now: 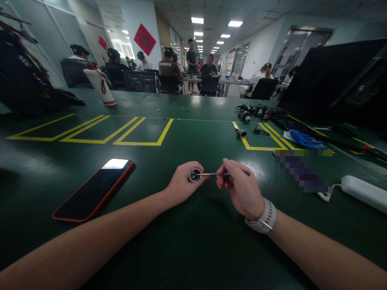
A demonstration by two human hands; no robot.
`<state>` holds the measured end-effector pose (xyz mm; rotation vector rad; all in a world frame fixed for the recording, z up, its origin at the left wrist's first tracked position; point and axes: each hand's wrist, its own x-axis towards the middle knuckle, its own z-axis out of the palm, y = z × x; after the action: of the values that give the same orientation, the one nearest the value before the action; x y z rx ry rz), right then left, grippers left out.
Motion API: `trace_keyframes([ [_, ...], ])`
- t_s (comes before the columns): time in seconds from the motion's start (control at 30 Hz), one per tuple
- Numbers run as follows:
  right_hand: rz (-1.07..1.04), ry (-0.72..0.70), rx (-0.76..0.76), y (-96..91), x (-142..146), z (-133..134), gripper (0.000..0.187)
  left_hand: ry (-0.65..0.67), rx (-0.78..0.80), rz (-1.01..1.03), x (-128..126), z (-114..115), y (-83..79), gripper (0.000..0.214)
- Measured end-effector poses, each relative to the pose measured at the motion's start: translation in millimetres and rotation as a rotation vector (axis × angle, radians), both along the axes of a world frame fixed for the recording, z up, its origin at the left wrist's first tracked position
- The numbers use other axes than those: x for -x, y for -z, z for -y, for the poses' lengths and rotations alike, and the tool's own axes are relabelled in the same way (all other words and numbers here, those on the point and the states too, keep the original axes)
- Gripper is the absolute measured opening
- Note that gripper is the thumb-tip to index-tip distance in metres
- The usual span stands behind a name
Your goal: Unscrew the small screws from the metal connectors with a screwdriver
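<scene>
My left hand [181, 183] is closed around a small round metal part [195, 175], its hollow end turned toward me. Inside that end some darker detail shows, too small to make out. Between its fingers my right hand [240, 185] pinches a thin screwdriver [211, 174]. The thin metal shaft runs leftward, and its tip reaches the opening of the metal part. Most of the screwdriver's handle is hidden by the right fingers. Both hands are above the green table [193, 249], and a pale watch [263, 217] is on the right wrist.
A phone in a red case [93, 189] lies left. Two small metal parts [241, 132] [260, 129] rest near yellow tape at right. Beyond are a blue glove [305, 139], a white power strip [365, 191] and dark tools [250, 112]. A tall cup [101, 86] stands back left; people sit beyond.
</scene>
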<state>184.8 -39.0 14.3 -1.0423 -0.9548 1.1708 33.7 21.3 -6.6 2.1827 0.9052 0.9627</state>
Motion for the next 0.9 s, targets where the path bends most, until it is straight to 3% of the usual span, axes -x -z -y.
trace_keyframes([
  [0.23,0.166,-0.037,-0.107,3.2,-1.3,1.7,0.031,0.000,-0.011,-0.015,1.3,-0.7,2.1,0.015],
  [0.6,-0.059,-0.030,0.029,0.8,2.6,-0.6,0.029,-0.011,0.049,0.032,-0.9,-0.3,1.0,0.015],
  [0.9,0.174,0.050,-0.129,3.0,-3.0,1.8,0.031,0.018,0.019,-0.046,0.0,-0.9,2.1,0.014],
])
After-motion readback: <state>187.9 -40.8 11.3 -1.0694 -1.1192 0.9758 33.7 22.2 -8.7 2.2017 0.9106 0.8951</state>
